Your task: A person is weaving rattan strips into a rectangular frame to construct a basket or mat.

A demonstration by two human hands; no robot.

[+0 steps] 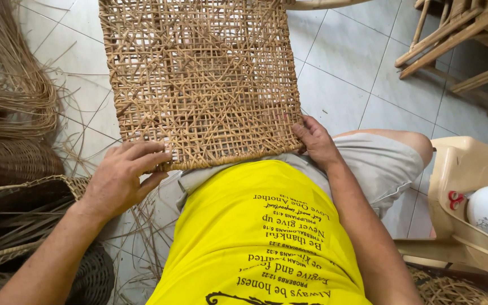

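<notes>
A woven cane panel rests across the person's lap, its near edge against the yellow shirt and its far end reaching out over the tiled floor. The left hand grips the panel's near left corner, fingers curled over the top of the weave and thumb tucked below the edge, so it is closed on the panel. The right hand holds the near right corner, fingers bent around the rim and pressed to the weave, closed on it too. The two hands sit well apart, one at each corner. Loose cane strips lie bundled on the floor to the left, beside dark woven baskets. A tan plastic chair stands to the right
</notes>
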